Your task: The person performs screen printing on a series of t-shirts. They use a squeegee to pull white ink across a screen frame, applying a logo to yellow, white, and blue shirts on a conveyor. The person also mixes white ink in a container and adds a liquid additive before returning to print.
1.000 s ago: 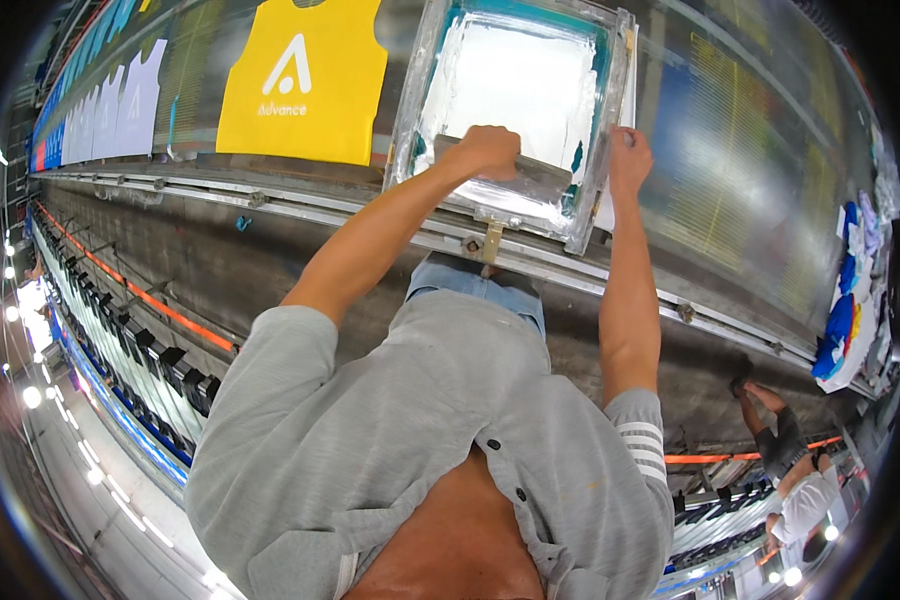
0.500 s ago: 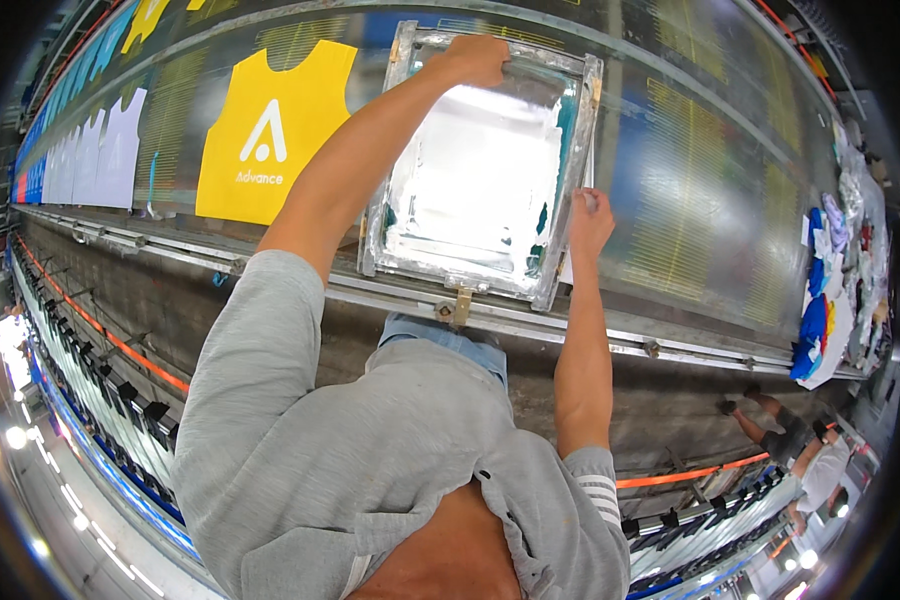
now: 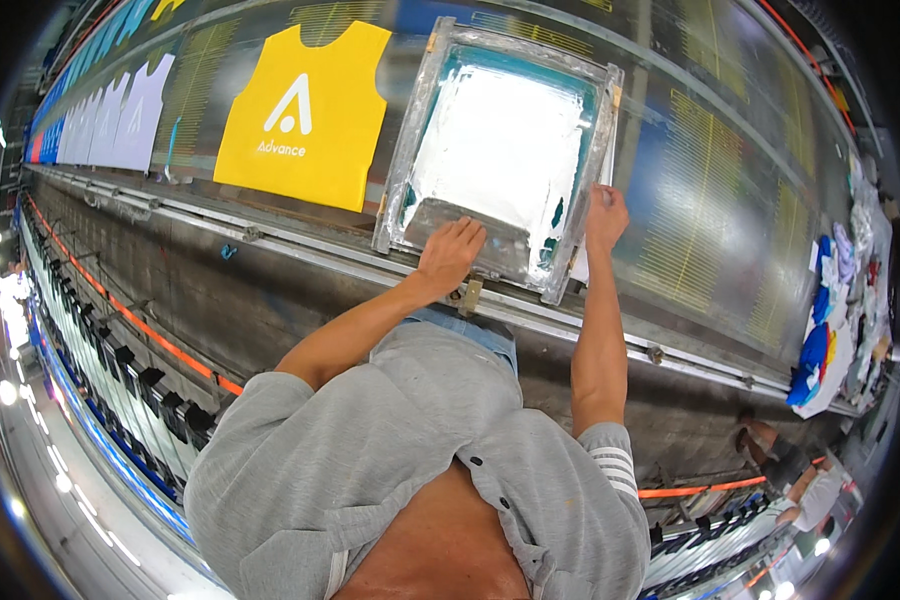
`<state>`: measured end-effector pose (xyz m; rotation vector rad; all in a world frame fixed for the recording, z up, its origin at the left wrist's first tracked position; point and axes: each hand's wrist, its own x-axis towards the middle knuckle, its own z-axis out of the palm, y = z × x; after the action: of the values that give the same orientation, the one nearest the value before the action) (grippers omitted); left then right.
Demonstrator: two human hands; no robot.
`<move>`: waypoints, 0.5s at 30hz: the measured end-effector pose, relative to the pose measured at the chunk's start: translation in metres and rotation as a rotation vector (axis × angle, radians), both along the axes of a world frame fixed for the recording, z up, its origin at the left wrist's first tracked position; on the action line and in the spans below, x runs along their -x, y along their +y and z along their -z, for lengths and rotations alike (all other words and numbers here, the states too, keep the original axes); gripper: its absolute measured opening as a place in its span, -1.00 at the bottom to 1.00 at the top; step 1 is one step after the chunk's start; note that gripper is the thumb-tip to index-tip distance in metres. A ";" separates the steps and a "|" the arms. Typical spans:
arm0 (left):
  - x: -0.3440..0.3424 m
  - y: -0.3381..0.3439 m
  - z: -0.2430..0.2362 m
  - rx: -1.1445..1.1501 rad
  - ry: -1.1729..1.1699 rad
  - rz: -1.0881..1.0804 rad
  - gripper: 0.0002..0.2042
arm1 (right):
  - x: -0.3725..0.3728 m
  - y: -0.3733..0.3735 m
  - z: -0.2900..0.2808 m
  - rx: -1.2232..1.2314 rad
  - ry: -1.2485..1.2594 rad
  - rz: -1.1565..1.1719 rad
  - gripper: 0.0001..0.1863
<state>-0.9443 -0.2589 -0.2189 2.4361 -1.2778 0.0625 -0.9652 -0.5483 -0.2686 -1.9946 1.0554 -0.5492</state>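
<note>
In front of me a metal-framed printing screen [image 3: 402, 170] lies on the long table, its teal mesh coated with white ink [image 3: 505, 130]. My left hand [image 3: 453, 255] is closed over a grey squeegee [image 3: 503, 234], which rests across the near end of the screen. Fingers bent, my right hand [image 3: 608, 215] grips the right side of the screen frame. Beside that hand, a thin white edge of something shows from under the frame; the rest is hidden. Left of the screen, a yellow vest-shaped fabric piece [image 3: 335, 105] with a white print lies flat.
Pale lilac fabric pieces [image 3: 142, 115] lie in a row further left. A metal rail [image 3: 320, 237] runs along the table's near edge. A heap of coloured cloth and plastic [image 3: 820, 320] sits at the far right. Another person [image 3: 815, 495] is at the lower right.
My left hand has drawn the squeegee from the far end of the screen to its near end. The right hand stays at the frame's right side. The whole view has shifted slightly.
</note>
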 end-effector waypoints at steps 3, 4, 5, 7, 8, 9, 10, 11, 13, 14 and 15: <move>-0.007 -0.001 -0.002 -0.057 0.044 0.025 -0.71 | -0.001 -0.010 0.007 0.065 -0.016 -0.005 -0.66; -0.008 -0.001 -0.003 -0.071 0.052 0.029 -0.73 | 0.003 -0.013 0.000 0.065 -0.003 -0.019 -0.65; -0.009 -0.006 -0.011 -0.119 0.035 0.028 -0.75 | 0.008 -0.017 -0.004 0.067 0.010 -0.024 -0.64; -0.013 -0.018 -0.025 -0.214 0.001 0.035 -0.78 | 0.016 -0.022 0.001 0.002 -0.092 0.001 -0.62; -0.018 -0.020 -0.025 -0.259 0.014 0.030 -0.78 | 0.018 -0.024 0.004 -0.029 -0.143 0.018 -0.62; -0.023 -0.021 -0.025 -0.304 0.028 0.025 -0.79 | 0.016 -0.024 0.009 -0.022 -0.144 0.009 -0.62; -0.027 -0.022 -0.024 -0.351 0.046 0.022 -0.79 | 0.016 -0.021 0.009 -0.016 -0.141 0.002 -0.62; -0.031 -0.021 -0.028 -0.376 0.057 0.014 -0.82 | 0.015 -0.018 0.010 -0.011 -0.137 -0.006 -0.61; -0.039 -0.014 -0.022 -0.412 0.044 0.026 -0.82 | 0.010 -0.012 0.013 -0.045 -0.093 -0.019 -0.62; -0.043 -0.012 -0.020 -0.430 0.033 0.032 -0.82 | 0.007 -0.010 0.014 -0.062 -0.075 -0.025 -0.62; -0.045 -0.011 -0.018 -0.432 0.076 0.027 -0.80 | 0.005 -0.010 0.013 -0.052 -0.070 -0.026 -0.61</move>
<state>-0.8997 -0.2701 -0.2011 2.7408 -1.4075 -0.3445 -0.9702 -0.5581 -0.2821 -1.9269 0.9900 -0.5677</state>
